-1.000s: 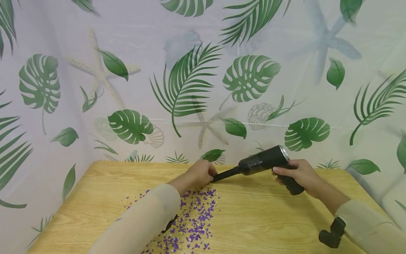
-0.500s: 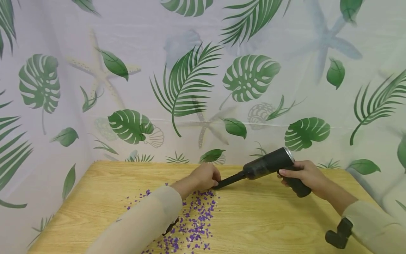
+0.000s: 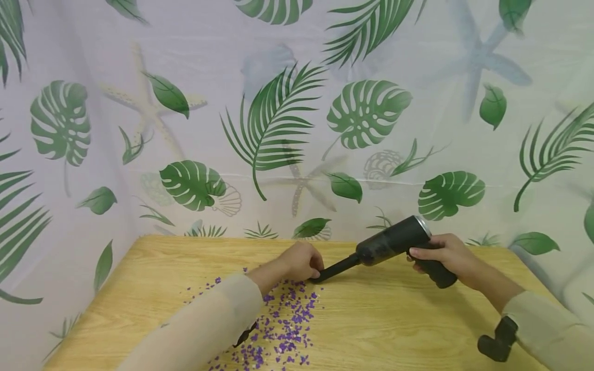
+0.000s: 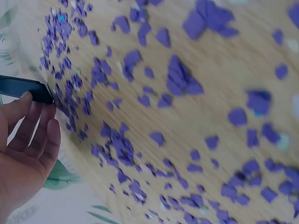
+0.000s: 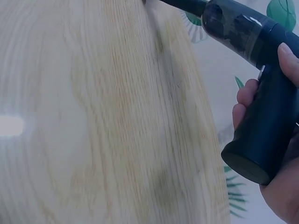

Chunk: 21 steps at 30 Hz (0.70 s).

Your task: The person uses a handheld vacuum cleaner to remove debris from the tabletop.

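My right hand grips the pistol handle of a black handheld vacuum, whose body tilts up to the right. In the right wrist view fingers wrap round the handle, and dark bits show inside the see-through dust cup. The long thin nozzle slants down to the left. Its tip is pinched between the thumb and fingers of my left hand, as the left wrist view shows of the nozzle end. Purple paper scraps lie scattered just in front of that tip.
The wooden table ends at a leaf-print curtain along the back and sides. More scraps lie left of my left forearm, which hides part of the scatter. A black wrist device sits at my right cuff.
Both hands and the vacuum have shifted right and a little toward me. The nozzle tip now stands lower, right at the far edge of the purple scraps.
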Available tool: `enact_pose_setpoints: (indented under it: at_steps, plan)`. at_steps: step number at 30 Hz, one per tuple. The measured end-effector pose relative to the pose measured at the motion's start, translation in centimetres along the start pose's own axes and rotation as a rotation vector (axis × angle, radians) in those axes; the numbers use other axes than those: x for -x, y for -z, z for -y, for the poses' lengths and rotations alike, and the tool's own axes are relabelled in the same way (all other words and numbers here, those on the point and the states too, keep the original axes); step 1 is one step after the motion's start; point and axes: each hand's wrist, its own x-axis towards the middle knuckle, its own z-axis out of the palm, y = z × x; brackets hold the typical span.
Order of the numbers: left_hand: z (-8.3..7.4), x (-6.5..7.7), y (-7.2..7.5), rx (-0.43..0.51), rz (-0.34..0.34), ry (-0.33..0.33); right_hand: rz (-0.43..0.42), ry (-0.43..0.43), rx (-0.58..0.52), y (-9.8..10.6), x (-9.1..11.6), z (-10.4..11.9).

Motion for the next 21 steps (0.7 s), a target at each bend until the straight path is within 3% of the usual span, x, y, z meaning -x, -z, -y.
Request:
enact_pose_setpoints:
  at_steps: [6, 16, 21]
  plan:
    - [-1.2, -0.1, -0.4, -0.008, 0.026, -0.047, 0.022, -0.011, -0.011, 1.1, 1.1, -0.5]
    - [-0.5, 0.9, 0.1, 0.032, 0.11, -0.008, 0.071, 0.017, -0.016, -0.1, 0.4, 0.0]
    - [-0.7, 1.2, 0.2, 0.043, 0.127, -0.059, 0.098, 0.039, -0.009, 0.1, 0.5, 0.0]
